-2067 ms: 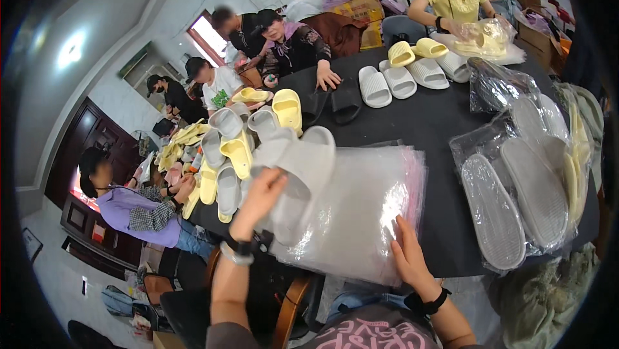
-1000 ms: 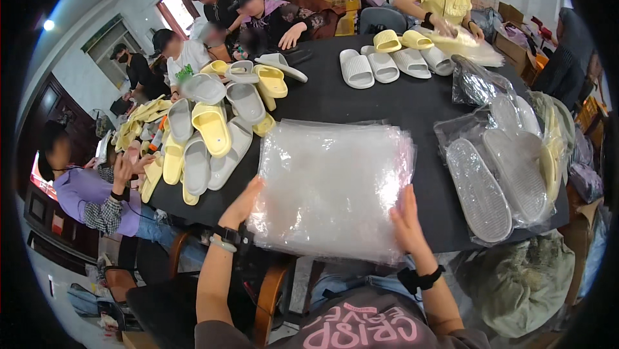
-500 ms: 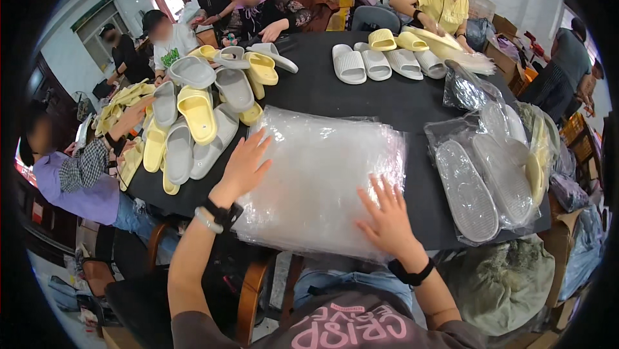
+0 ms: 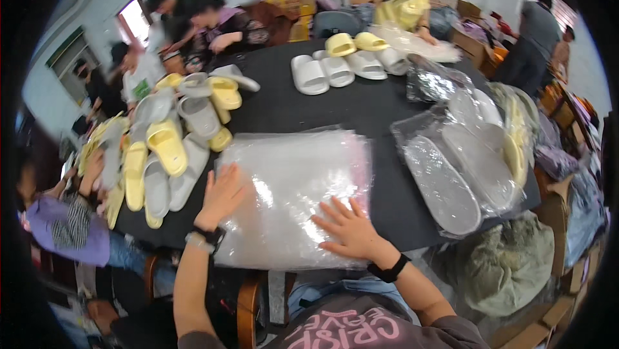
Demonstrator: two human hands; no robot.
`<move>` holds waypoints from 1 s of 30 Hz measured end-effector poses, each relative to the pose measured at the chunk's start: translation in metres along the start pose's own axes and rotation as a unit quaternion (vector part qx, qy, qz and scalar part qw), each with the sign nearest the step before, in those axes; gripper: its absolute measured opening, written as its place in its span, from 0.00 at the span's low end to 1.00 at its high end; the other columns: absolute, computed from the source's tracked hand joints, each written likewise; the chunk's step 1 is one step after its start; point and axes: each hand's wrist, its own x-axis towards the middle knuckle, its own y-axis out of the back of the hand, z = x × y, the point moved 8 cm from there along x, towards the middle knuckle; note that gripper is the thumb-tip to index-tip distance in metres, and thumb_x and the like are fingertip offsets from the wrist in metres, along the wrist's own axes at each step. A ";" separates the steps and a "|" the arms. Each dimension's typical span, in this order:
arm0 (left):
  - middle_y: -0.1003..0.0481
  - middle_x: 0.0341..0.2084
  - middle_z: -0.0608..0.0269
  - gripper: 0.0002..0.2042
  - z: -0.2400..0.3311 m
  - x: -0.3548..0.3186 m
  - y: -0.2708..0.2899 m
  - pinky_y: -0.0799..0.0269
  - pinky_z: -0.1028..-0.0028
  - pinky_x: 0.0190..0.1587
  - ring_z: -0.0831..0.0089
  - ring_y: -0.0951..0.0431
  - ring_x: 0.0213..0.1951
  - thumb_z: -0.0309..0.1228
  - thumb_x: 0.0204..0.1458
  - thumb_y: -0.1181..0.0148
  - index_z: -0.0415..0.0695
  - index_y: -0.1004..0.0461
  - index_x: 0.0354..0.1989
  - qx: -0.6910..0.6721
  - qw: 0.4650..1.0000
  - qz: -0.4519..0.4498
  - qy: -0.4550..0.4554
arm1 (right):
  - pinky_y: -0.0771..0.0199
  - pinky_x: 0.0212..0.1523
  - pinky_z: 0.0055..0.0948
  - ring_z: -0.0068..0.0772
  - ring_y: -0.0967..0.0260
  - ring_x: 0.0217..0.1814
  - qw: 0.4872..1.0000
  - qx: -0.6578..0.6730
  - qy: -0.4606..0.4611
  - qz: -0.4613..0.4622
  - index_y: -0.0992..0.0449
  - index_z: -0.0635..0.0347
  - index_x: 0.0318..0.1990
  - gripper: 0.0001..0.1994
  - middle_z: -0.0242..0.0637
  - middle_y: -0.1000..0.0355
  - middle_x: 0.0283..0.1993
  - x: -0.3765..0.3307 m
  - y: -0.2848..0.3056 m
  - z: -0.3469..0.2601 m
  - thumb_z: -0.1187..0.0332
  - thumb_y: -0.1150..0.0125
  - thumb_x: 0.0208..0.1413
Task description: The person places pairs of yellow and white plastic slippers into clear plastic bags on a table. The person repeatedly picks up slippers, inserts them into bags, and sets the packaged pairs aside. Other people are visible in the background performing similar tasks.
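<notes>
A stack of clear plastic bags [image 4: 290,194] lies on the black table in front of me. My left hand [image 4: 220,197] rests at the stack's left side, fingers stretched out. On its right half my right hand [image 4: 348,229] lies flat with the fingers spread. Neither hand grips anything. To the left of the stack is a pile of grey and yellow slippers; a yellow slipper [image 4: 167,148] lies on top near its middle. At the right, grey slippers in a clear bag [image 4: 445,184] lie close to the table's edge.
White slippers [image 4: 310,75] and yellow slippers [image 4: 340,44] stand at the far side of the black table [image 4: 277,107]. Co-workers sit or stand around it, one in purple [image 4: 68,233] at the left. A green sack [image 4: 509,265] and cardboard boxes stand at the right.
My view has shifted, so the scene sits further left. My right hand has moved toward the middle of the bag stack. The far person in yellow now lifts a yellow slipper.
</notes>
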 end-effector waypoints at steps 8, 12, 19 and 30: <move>0.48 0.69 0.44 0.31 0.109 -0.105 0.048 0.64 0.44 0.70 0.44 0.53 0.71 0.40 0.59 0.48 0.40 0.45 0.69 -0.131 0.988 -0.064 -0.060 | 0.60 0.71 0.59 0.51 0.57 0.77 0.998 0.040 0.022 0.046 0.39 0.43 0.68 0.32 0.42 0.48 0.73 0.000 0.003 0.001 0.42 0.50 0.59; 0.50 0.70 0.45 0.32 0.113 -0.102 0.008 0.69 0.44 0.70 0.45 0.55 0.71 0.43 0.59 0.51 0.43 0.46 0.70 -0.111 0.994 -0.005 -0.001 | 0.57 0.72 0.54 0.49 0.55 0.76 0.987 0.113 -0.031 0.114 0.40 0.50 0.69 0.31 0.44 0.48 0.73 -0.016 0.028 0.013 0.53 0.43 0.59; 0.52 0.71 0.45 0.35 0.112 -0.106 -0.031 0.71 0.43 0.70 0.45 0.55 0.71 0.48 0.58 0.52 0.41 0.47 0.70 -0.073 0.996 0.035 0.042 | 0.47 0.72 0.39 0.46 0.51 0.74 0.402 0.809 -0.250 0.348 0.58 0.60 0.73 0.34 0.50 0.51 0.73 -0.141 0.028 0.083 0.60 0.50 0.67; 0.46 0.69 0.47 0.34 0.114 -0.110 -0.028 0.60 0.44 0.68 0.45 0.47 0.69 0.50 0.57 0.49 0.46 0.43 0.70 -0.073 0.990 0.122 0.003 | 0.38 0.65 0.43 0.37 0.37 0.62 0.308 0.695 -0.286 0.583 0.35 0.49 0.50 0.13 0.34 0.34 0.54 -0.210 0.037 0.105 0.64 0.41 0.62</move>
